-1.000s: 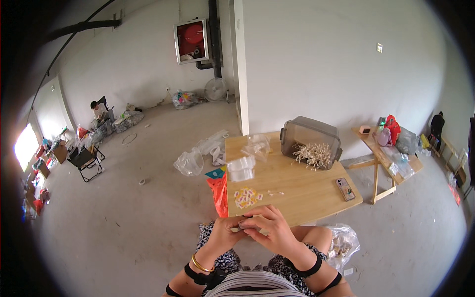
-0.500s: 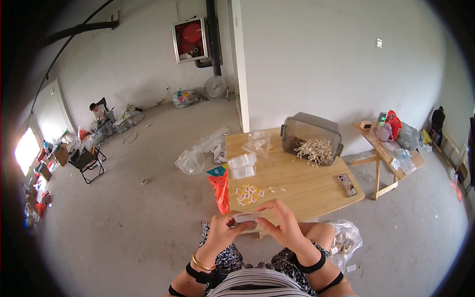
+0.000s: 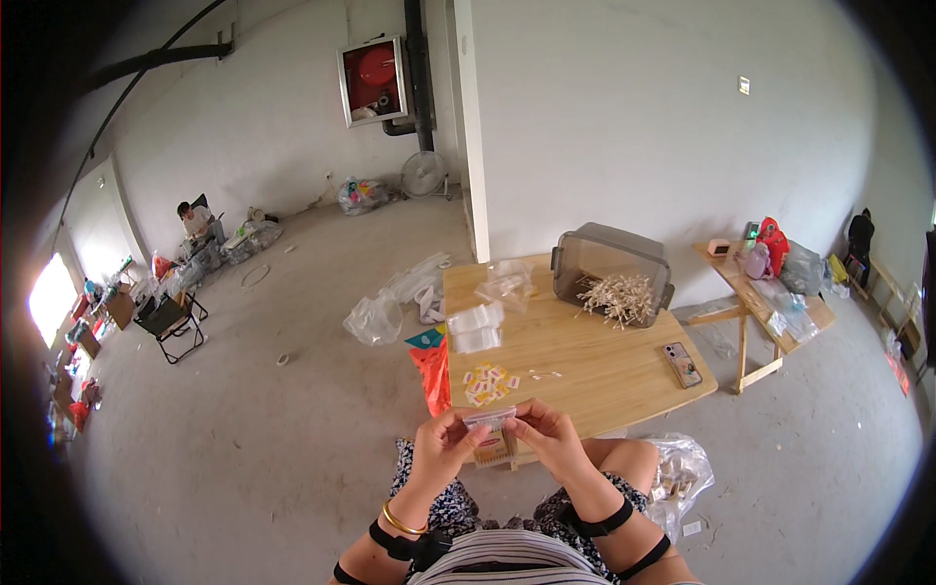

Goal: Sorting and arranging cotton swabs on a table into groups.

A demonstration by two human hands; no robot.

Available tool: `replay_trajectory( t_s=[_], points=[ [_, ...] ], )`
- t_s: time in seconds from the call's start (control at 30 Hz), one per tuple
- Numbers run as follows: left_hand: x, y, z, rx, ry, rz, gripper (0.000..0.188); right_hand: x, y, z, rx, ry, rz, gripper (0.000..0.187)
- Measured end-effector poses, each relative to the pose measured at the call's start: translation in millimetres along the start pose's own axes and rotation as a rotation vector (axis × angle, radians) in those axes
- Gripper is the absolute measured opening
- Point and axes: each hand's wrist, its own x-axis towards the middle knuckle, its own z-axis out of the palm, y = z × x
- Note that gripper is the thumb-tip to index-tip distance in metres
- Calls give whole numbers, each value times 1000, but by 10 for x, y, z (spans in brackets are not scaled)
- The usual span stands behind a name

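From my remote seat I saw both hands raised together over the near edge of the light wooden table. My left hand and my right hand pinched the top corners of a small clear plastic packet with a red-and-yellow label, stretched between the fingertips just above the lap. Right behind it on the table lay a scatter of small yellow and white sachets, with a red foil bag hanging at the table's left edge. Farther back sat a stack of clear zip bags, a grey plastic tub spilling pale wooden sticks, and a phone near the right side.
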Motion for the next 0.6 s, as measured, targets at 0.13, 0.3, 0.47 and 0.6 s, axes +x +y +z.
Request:
replay_trajectory(
  t_s=[0.13, 0.3, 0.47, 0.6],
  points=[
    [11, -38, -16, -39, 36, -3, 20, -8, -49, 72, 22, 46, 0, 19],
    [14, 8, 56, -96, 48, 4, 19, 35, 13, 70, -14, 67, -9, 18],
    [23, -54, 36, -50, 89, 8, 17, 52, 30, 46, -61, 72, -13, 17],
    [47, -92, 45, -61, 140, 30, 14, 75, 15, 63, -207, 127, -96, 11]
  ],
)
